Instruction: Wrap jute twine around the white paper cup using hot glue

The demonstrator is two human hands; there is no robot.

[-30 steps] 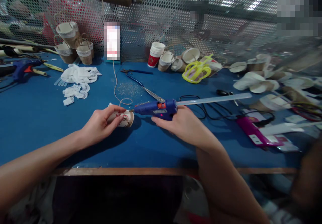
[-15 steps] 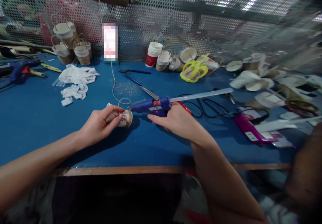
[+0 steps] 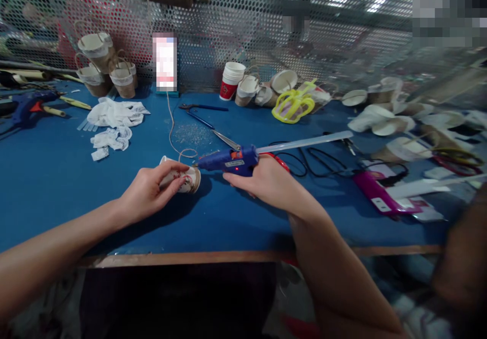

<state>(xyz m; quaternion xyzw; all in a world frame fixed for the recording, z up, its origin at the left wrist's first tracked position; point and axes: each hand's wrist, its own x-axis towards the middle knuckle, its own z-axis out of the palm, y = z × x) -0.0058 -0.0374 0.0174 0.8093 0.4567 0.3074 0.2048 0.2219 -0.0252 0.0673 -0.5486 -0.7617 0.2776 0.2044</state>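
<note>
In the head view, nested paper cups (image 3: pixel 233 81) stand at the back of the surface (image 3: pixel 228 222). Near the front edge, the left hand (image 3: pixel 155 187), fingers curled, grips a printed cup (image 3: pixel 187 182) lying sideways, its long axis roughly left to right, twine-wound end rightward. The right hand (image 3: pixel 266 179) is closed around a glue gun (image 3: pixel 225 162), nozzle pointing left at the cup; its glue stick (image 3: pixel 304 142) juts right.

Bears pliers (image 3: pixel 208 108) on the blue tabletop (image 3: pixel 228 222), with white cloth (image 3: pixel 117 113) left of them, stacked cups (image 3: pixel 231 81) right, probably pots (image 3: pixel 406 148) farther right.
</note>
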